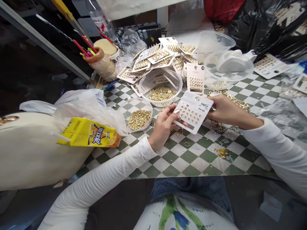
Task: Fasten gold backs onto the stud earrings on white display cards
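Observation:
A white earring card with a price label and rows of small gold backs faces me, tilted above the checkered table. My left hand pinches its left edge, thumb on the front. My right hand grips the card's upper right edge, its fingertips partly hidden behind it. Beyond the card stands a clear tub of small gold pieces. To the left of my left hand is a shallow clear dish of similar gold pieces. Gold hoops lie around and behind my right hand.
Filled earring cards are heaped at the back. Clear containers stand back right. On the left are a yellow drink carton, plastic bags, a cream bag and a pen cup. Small gold parts lie near the front edge.

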A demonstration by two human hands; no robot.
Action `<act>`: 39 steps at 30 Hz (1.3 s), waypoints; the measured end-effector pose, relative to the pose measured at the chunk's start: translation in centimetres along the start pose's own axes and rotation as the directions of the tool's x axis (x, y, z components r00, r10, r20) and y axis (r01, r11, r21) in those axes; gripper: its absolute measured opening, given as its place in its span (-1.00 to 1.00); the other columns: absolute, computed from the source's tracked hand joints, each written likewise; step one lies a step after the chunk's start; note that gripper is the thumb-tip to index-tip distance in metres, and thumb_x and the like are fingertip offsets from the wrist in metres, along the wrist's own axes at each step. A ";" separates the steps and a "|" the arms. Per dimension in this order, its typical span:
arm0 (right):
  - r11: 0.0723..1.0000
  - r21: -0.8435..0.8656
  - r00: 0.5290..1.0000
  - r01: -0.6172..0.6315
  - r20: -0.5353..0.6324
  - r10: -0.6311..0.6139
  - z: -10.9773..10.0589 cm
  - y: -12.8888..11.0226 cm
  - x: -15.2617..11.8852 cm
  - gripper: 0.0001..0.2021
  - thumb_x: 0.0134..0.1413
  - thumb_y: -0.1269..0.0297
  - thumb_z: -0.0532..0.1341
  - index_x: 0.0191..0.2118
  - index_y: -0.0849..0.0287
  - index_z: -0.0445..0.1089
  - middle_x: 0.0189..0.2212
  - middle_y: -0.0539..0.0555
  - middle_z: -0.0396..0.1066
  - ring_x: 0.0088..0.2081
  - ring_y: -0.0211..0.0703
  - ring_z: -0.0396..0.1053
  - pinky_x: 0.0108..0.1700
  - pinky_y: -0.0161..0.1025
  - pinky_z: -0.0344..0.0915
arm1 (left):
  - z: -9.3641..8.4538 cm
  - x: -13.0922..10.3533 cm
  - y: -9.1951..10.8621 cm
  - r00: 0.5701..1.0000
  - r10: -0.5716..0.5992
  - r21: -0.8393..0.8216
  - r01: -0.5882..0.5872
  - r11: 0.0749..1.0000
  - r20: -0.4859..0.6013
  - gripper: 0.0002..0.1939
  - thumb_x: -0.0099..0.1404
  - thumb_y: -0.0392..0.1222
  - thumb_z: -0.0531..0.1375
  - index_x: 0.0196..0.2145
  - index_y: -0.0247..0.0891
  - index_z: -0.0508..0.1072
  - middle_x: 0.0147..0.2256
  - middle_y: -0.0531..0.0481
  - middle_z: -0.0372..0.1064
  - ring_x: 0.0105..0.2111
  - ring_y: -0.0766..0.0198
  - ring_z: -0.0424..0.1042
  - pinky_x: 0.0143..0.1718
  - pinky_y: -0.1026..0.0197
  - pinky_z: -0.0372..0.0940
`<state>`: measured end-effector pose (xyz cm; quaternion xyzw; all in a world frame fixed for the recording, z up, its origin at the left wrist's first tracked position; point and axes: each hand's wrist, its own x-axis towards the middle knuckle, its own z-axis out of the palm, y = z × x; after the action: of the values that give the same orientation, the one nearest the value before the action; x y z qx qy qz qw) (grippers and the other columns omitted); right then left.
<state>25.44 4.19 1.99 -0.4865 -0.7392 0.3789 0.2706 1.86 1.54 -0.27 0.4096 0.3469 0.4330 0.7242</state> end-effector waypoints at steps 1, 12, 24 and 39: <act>1.000 -0.015 1.000 -0.004 0.001 0.004 0.0 0.1 0.0 -0.77 0.00 0.05 0.42 -0.28 0.08 0.64 -0.29 0.10 0.61 -0.32 0.02 0.51 -0.24 0.03 0.47 | 0.0 0.0 0.0 1.000 0.004 -0.002 -0.004 1.000 0.002 -0.75 0.37 -0.12 0.22 -0.03 -0.20 0.38 -0.09 -0.08 0.46 -0.43 0.40 0.49 -0.46 0.34 0.43; 0.979 0.185 0.974 -0.091 -0.187 0.126 0.3 -1.2 -0.4 -0.63 -0.04 0.01 0.49 -0.15 0.14 0.69 -0.17 0.15 0.67 -0.23 0.04 0.63 -0.15 -0.01 0.63 | -0.1 -0.1 0.3 1.000 -0.018 -0.161 0.019 0.987 0.004 -0.65 0.38 -0.15 0.29 0.06 -0.16 0.32 -0.19 -0.02 0.52 -0.39 0.31 0.54 -0.36 0.26 0.39; 0.885 0.452 0.976 -0.112 -0.116 0.183 0.1 -2.0 -0.8 -0.77 0.02 0.13 0.51 -0.27 0.17 0.65 -0.31 0.12 0.65 -0.27 -0.12 0.61 -0.14 -0.23 0.58 | 0.0 0.1 1.0 0.958 -0.273 -0.507 0.280 0.816 0.089 -0.65 0.51 -0.24 0.06 0.12 -0.37 0.50 -0.08 -0.18 0.59 -0.27 0.23 0.52 -0.21 0.17 0.39; 0.892 0.427 0.952 -0.147 -0.183 0.245 0.5 -2.6 -0.9 -0.72 0.09 0.04 0.46 -0.19 0.13 0.60 -0.26 0.15 0.65 -0.19 0.02 0.63 0.00 -0.01 0.59 | -0.2 -0.2 1.0 0.959 -0.261 -0.385 0.283 0.878 0.109 -0.58 0.38 -0.34 0.24 0.18 -0.26 0.48 -0.02 -0.08 0.57 -0.16 0.24 0.57 -0.02 0.16 0.44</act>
<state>24.06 2.63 3.80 -0.5326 -0.5539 0.4909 0.4106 1.25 1.69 0.53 0.2130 0.2862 0.3771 0.8547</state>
